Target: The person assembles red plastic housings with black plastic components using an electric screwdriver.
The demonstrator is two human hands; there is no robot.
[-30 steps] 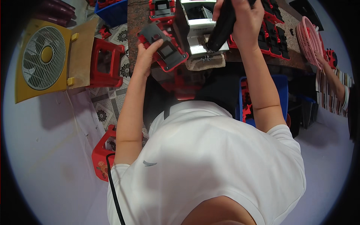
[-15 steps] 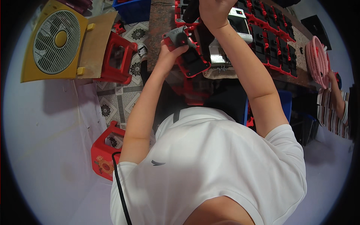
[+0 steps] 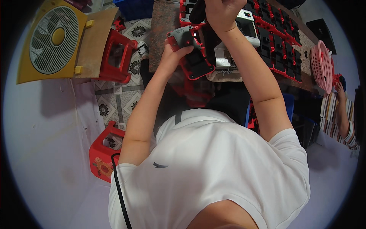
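Observation:
My left hand (image 3: 171,57) is closed on the near left side of a red-and-black plastic housing (image 3: 197,63), its thumb lying across the top. A grey cover piece (image 3: 182,37) sits at the far end of that housing, by my fingers. Up at the picture's top edge, my right hand (image 3: 225,15) is curled round a dark, rounded tool (image 3: 198,12), which looks like a power screwdriver. Part of its grip is hidden by the hand and cut off by the frame. Below the tool's tip lies another red-and-black housing (image 3: 183,18), partly covered.
A white machine with a switch (image 3: 248,28) stands right of my forearm. Rows of red-and-black housings (image 3: 280,49) fill the table's right side. A pink basket (image 3: 321,66) stands near another person's arm (image 3: 343,110). Left are a yellow fan (image 3: 57,38) and red stools (image 3: 103,160).
My right hand and the dark tool have shifted slightly right and down in view. My left hand still grips the housing. The other person's hand has moved downward, away from the basket.

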